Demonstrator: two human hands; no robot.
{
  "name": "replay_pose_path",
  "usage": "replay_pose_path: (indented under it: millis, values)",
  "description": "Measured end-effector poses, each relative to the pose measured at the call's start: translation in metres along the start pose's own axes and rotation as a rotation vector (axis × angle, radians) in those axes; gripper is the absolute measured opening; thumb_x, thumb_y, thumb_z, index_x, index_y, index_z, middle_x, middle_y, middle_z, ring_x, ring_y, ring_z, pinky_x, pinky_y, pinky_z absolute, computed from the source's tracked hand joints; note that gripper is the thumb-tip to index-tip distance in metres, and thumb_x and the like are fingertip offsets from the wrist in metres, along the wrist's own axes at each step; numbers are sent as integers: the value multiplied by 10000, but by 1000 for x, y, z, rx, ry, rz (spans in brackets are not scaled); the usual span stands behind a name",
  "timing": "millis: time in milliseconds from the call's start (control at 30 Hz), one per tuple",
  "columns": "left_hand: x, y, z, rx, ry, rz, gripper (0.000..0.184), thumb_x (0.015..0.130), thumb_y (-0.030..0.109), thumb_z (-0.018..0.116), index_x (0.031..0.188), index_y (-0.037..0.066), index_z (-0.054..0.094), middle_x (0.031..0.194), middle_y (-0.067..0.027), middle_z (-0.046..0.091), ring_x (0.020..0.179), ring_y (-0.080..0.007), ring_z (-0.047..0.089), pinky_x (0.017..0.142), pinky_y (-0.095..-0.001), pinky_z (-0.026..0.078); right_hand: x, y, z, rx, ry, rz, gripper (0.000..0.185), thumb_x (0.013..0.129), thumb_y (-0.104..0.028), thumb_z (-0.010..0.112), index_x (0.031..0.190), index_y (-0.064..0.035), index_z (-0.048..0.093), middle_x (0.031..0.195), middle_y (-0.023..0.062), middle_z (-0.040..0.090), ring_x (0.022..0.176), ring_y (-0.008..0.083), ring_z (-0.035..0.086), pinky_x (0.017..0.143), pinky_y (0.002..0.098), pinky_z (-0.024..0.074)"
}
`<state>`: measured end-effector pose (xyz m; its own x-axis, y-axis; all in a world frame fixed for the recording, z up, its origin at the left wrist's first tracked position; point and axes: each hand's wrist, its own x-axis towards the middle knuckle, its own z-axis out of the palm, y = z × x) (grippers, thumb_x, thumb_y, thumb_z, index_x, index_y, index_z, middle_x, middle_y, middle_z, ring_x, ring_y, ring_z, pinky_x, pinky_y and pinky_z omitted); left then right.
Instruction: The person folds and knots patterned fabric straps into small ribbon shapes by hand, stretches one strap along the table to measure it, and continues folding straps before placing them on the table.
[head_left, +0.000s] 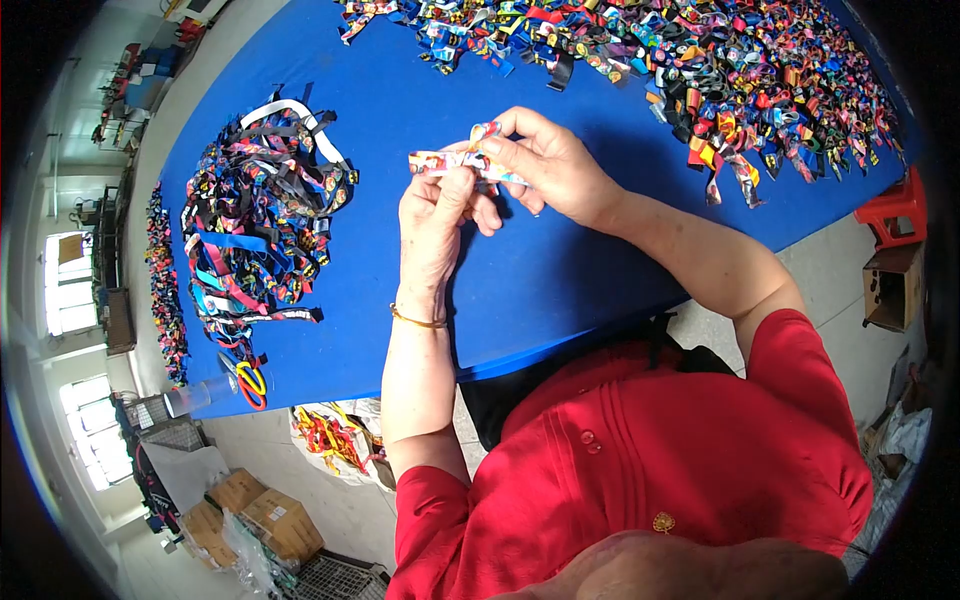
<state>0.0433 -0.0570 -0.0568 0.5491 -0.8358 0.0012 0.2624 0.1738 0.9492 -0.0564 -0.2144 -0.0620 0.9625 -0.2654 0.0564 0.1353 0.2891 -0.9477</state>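
Note:
A short printed ribbon strap (432, 160), white with red, orange and blue patterning, is held up over the blue-covered table (400, 290). My left hand (437, 215) pinches it from below, thumb on top. My right hand (555, 165) grips the other part from the right, where a small loop of the strap rises between thumb and fingers. Both hands are close together, nearly touching. The fingertips under the strap are partly hidden.
Left on the table lies a heap of longer printed straps (265, 200), with scissors (250, 385) and a clear plastic bottle or cup (195, 395) near the edge. Many looped straps (740, 70) cover the far right. A bag of red and yellow ribbons (335, 440) stands on the floor.

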Motion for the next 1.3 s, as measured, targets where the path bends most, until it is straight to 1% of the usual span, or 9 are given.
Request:
replay_pose_path:
  millis: [33,167,433,533,633,733,967,1067,1300]
  values:
    - [-1,2,6,40,71,-2,307,1016,280,609,1069,-19,661,750,-79,679,557,-125,614,505,-239,476,0,2,0,3,-14,2,196,1046,-261,563,1060,-65,552,751,6,582,542,48,503,444,204,419]
    - [-1,0,0,41,172,2,256,995,235,647,900,0,687,695,-63,664,506,-104,570,480,-221,443,1,8,-5,1,-87,68,206,1037,-264,579,1041,-60,559,761,5,577,580,56,513,493,208,428]
    - [0,0,-7,-83,190,43,194,999,191,636,961,4,671,818,-83,699,532,-96,571,465,-211,432,0,5,-6,-246,-141,95,177,1028,-237,594,1001,-65,564,778,-6,573,655,66,534,543,224,448]
    - [0,0,-6,-83,195,39,172,997,173,637,980,5,668,824,-84,700,536,-96,572,464,-212,433,0,3,-7,-217,-132,97,190,1003,-208,632,992,-29,567,798,36,616,701,90,590,599,247,491]
    - [1,-2,-5,-36,177,24,174,999,178,635,986,7,666,826,-85,703,533,-97,570,464,-217,438,3,14,-4,-138,-115,-147,159,1011,-163,613,1014,-12,564,849,49,641,790,103,617,699,257,516]
    - [-1,-3,-3,-6,157,-4,200,1013,199,612,993,6,663,833,-93,706,530,-100,573,465,-223,444,5,12,-2,-58,-85,-157,136,1019,-125,592,1051,5,565,907,56,660,860,102,622,764,256,512]
    - [2,-4,-4,-67,169,17,236,1074,244,484,1072,23,564,796,-128,684,485,-118,549,438,-226,430,8,14,-7,-73,-84,-110,141,1032,-138,572,1085,-8,582,948,41,669,845,81,611,748,241,506]
    - [2,-5,-3,51,170,41,210,1083,249,457,1099,45,506,775,-139,672,463,-129,536,428,-228,427,8,15,-9,-66,-38,-86,159,1034,-172,568,1080,-21,589,952,30,667,823,67,596,706,233,500]
    - [0,-4,4,-15,127,76,169,1091,225,421,1105,57,430,799,-181,664,470,-160,556,449,-259,469,8,10,-10,-74,54,-64,175,1026,-212,562,1049,-44,604,941,8,648,747,53,554,641,224,479]
